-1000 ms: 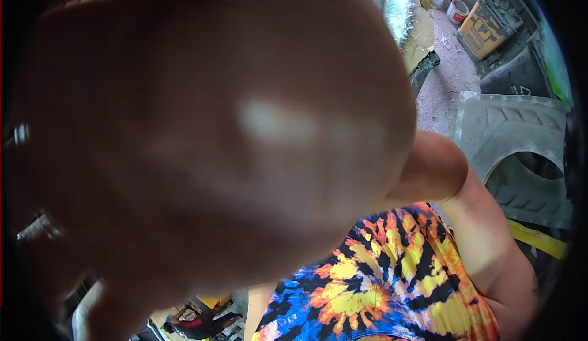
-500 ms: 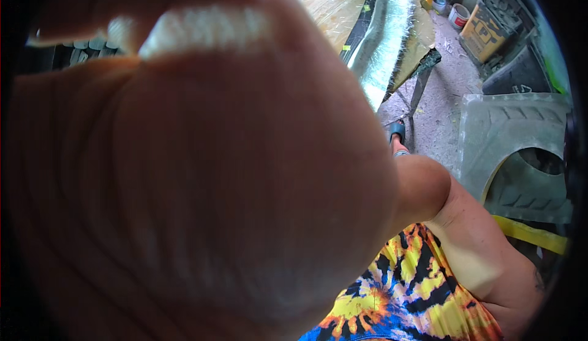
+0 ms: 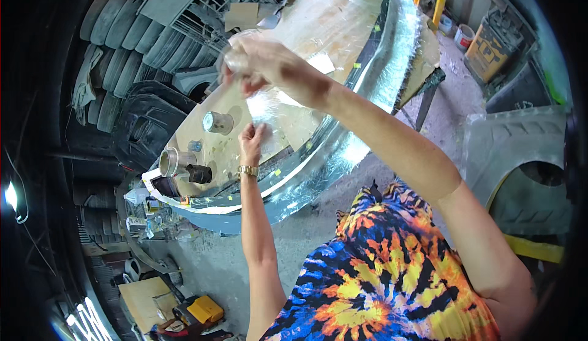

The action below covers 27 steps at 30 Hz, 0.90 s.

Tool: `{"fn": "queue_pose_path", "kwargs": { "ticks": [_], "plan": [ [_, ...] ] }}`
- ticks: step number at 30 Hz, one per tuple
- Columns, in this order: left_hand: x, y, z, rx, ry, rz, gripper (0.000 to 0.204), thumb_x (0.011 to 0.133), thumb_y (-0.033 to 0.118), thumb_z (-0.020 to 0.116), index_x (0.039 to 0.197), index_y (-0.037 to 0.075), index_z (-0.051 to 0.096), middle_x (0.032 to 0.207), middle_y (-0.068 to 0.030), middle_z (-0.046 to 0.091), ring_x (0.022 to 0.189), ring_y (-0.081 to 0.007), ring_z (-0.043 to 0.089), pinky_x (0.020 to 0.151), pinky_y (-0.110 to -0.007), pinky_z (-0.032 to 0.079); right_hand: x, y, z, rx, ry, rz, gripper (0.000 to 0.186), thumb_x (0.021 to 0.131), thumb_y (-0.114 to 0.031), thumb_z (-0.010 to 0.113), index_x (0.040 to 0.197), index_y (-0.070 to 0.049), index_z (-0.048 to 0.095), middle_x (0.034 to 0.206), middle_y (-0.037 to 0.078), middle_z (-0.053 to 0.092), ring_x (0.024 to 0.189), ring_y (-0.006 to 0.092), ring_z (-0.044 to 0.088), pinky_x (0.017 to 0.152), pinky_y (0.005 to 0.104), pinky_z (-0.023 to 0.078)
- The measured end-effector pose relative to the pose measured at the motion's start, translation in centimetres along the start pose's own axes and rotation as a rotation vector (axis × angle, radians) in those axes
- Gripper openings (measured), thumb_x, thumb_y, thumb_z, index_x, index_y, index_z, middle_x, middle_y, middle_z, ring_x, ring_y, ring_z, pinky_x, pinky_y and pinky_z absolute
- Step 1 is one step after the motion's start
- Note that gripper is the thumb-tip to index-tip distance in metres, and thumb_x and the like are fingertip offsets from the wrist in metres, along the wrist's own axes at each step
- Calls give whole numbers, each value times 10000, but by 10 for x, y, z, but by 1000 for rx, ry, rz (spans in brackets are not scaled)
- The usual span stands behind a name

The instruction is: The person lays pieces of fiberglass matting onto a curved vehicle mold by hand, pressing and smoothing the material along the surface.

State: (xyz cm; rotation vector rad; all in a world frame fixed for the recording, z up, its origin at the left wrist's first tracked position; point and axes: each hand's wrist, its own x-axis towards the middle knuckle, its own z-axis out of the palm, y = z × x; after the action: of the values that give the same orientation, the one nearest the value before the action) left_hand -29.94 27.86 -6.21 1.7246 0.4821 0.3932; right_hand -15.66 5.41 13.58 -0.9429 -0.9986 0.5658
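Observation:
My left hand [image 3: 252,135], wearing a gold wristwatch [image 3: 248,170], is closed over the worktable with its fingers pinched at the edge of a whitish, glossy fibrous piece [image 3: 263,107]. Above and beyond it, my right hand [image 3: 260,65] is raised and smeared by motion. A pale, see-through blur surrounds its fingers, so what it holds, if anything, is unclear. A long curved panel [image 3: 373,111], covered along its edge with shiny frayed fibre matting, bends around the table's near and right sides. Left of my left hand stands a tin can [image 3: 215,122].
A larger open can [image 3: 174,161] and a dark cup [image 3: 199,174] stand at the table's left end. Stacked bumper-like parts [image 3: 131,29] line the back left. A grey moulded panel [image 3: 520,133] leans at right, beside a yellow-and-black box [image 3: 490,41].
A hand that filled most of the view close to the camera is gone from there. My right hand is now out over the table, and my left hand and the tabletop have come into sight.

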Motion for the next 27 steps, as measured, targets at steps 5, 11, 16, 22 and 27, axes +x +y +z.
{"fn": "queue_pose_path", "kwargs": {
  "ticks": [5,11,16,22,27],
  "plan": [
    [-48,67,40,138,-231,54,168,897,139,623,903,-28,606,804,-2,639,703,-71,550,646,-241,460,-65,91,-42,-1052,-236,-278,485,817,-252,672,1234,-73,504,1296,147,497,1186,318,488,1024,391,381],
    [-107,31,88,195,-378,-45,202,898,176,626,944,-19,594,747,-15,607,691,-67,538,635,-247,460,-127,106,-72,-731,-497,345,275,803,-226,679,946,-8,592,948,145,627,897,287,595,789,360,457],
    [-159,-20,93,149,-223,-203,236,857,214,675,908,-7,613,764,17,595,692,-43,505,610,-220,425,-169,141,-86,-703,-405,421,255,811,-226,668,908,-2,592,807,159,630,753,256,608,712,345,464],
    [-206,-75,72,128,140,-276,195,855,191,668,886,-1,656,755,1,624,697,-61,539,629,-231,436,-182,173,-59,-714,-391,493,193,820,-176,643,932,-21,613,793,168,634,763,292,619,698,364,465],
    [-206,-101,56,286,350,-17,183,822,164,671,886,-7,662,736,-91,605,668,-190,567,629,-323,448,-190,203,-39,-836,-267,426,172,823,-176,640,913,-32,616,792,164,639,754,325,621,676,385,474]
  ]
}}
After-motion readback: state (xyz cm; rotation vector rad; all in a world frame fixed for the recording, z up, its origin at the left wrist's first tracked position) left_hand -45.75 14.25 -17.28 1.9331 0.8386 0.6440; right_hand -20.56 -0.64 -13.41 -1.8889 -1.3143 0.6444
